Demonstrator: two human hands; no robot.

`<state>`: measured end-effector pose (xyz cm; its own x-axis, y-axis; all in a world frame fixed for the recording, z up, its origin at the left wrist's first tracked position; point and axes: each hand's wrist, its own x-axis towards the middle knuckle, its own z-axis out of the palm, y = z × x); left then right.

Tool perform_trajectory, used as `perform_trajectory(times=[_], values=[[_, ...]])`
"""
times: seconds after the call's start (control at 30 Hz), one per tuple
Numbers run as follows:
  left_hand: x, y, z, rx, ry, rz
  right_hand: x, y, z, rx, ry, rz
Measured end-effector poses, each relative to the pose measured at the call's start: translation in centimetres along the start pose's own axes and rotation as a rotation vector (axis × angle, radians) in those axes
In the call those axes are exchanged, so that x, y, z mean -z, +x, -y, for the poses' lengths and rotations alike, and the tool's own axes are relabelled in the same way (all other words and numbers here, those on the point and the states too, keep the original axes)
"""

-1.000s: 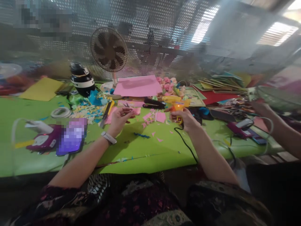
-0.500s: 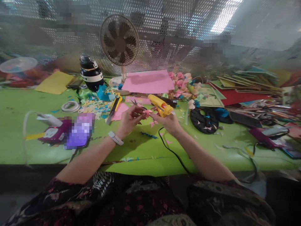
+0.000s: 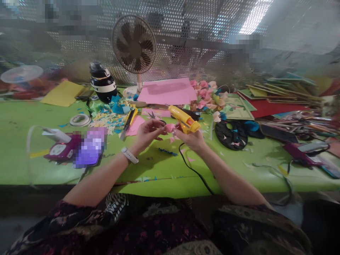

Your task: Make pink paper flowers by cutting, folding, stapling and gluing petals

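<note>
Between my hands is a small pink paper flower [image 3: 170, 128], pinched at its left side by the fingers of my left hand [image 3: 150, 132]. My right hand [image 3: 192, 138] is wrapped round a yellow hot glue gun [image 3: 183, 117], whose nozzle points up and to the left. The thumb and a fingertip of that hand are at the flower's right side; whether they grip it I cannot tell. From the gun's side a black cord [image 3: 195, 171] runs down to the table edge. Scissors [image 3: 152, 116] lie behind my left hand, partly hidden.
On the green table [image 3: 148, 163], paper scraps [image 3: 111, 120], a yellow cutter [image 3: 129, 122] and a tape roll [image 3: 80, 120] lie left. A fan [image 3: 135, 46] stands behind pink sheets [image 3: 167, 91]. Finished paper flowers [image 3: 205, 94] are piled beyond the gun; a black disc [image 3: 230, 135] lies right.
The glue gun and my right hand have shifted slightly right. The pink flower has turned and moved a little right between my fingers. My left hand stays nearly in place.
</note>
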<state>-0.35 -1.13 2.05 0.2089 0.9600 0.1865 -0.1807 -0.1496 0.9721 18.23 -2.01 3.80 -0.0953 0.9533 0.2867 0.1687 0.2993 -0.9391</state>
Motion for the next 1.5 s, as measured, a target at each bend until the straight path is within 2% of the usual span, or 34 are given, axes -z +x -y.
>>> perform_trajectory(times=[0.17, 0.43, 0.6, 0.83, 1.1, 1.33, 1.5], values=[[0.3, 0.0, 0.0, 0.151, 0.008, 0.130, -0.2, -0.3, 0.4, 0.001, 0.004, 0.033], [0.1, 0.0, 0.3, 0.156, -0.066, 0.095, -0.4, -0.7, 0.2, -0.034, 0.086, -0.019], [0.2, 0.0, 0.1, 0.110, -0.063, 0.028, -0.5, -0.5, 0.4, -0.036, 0.139, -0.029], [0.1, 0.3, 0.6, -0.059, -0.077, -0.030, -0.5, -0.1, -0.3, -0.086, 0.116, -0.008], [0.6, 0.6, 0.9, -0.162, -0.004, -0.107, -0.4, -0.6, 0.3, 0.003, 0.080, -0.028], [1.0, 1.3, 1.3, -0.180, 0.007, -0.226, -0.5, -1.7, 0.1, 0.027, 0.017, 0.063], [1.1, 1.5, 1.3, -0.192, -0.024, -0.246, -0.6, -1.8, 0.0, 0.003, 0.003, 0.132]])
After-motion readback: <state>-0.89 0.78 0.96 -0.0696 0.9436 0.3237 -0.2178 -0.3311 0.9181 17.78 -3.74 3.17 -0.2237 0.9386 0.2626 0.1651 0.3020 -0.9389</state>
